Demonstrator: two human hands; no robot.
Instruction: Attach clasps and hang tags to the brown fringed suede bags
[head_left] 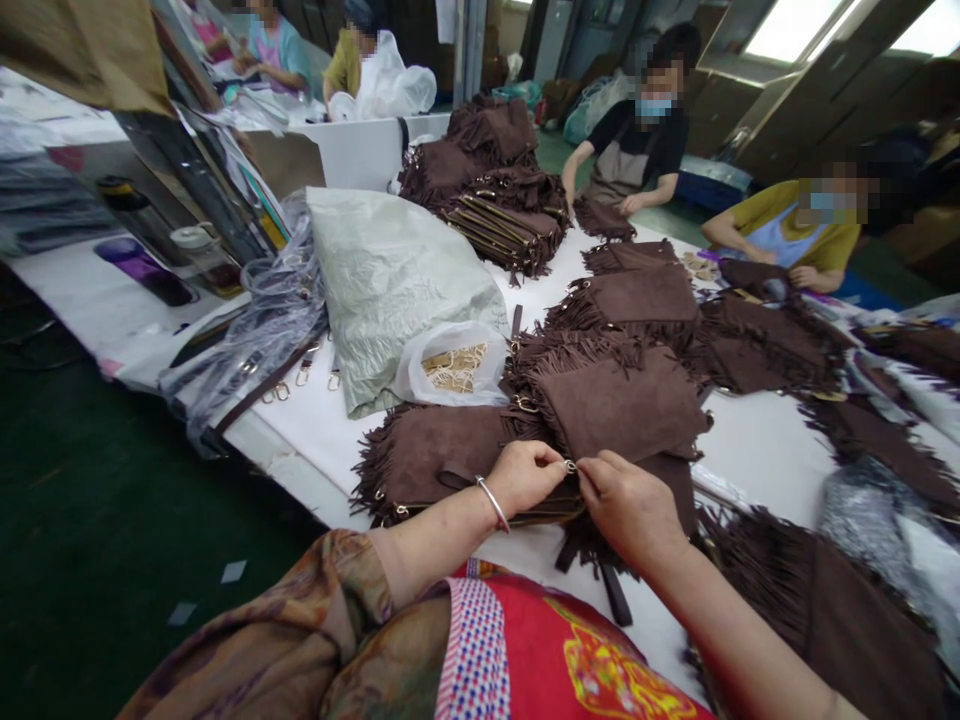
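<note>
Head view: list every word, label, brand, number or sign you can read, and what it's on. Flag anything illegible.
No readable text.
Red apron: yellow print, no legible characters.
Purple bottle: any marking too blurred.
Tan pieces with white strings: too small to tell if printed.
Small metal piece: too small to show any mark.
Pale sack: no lettering visible.

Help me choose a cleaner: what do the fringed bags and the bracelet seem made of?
The fringed bags look like brown suede, real or imitation, given their matte, napped surface. The bracelet looks like polished metal, perhaps silver or steel, from its bright shine.
</note>
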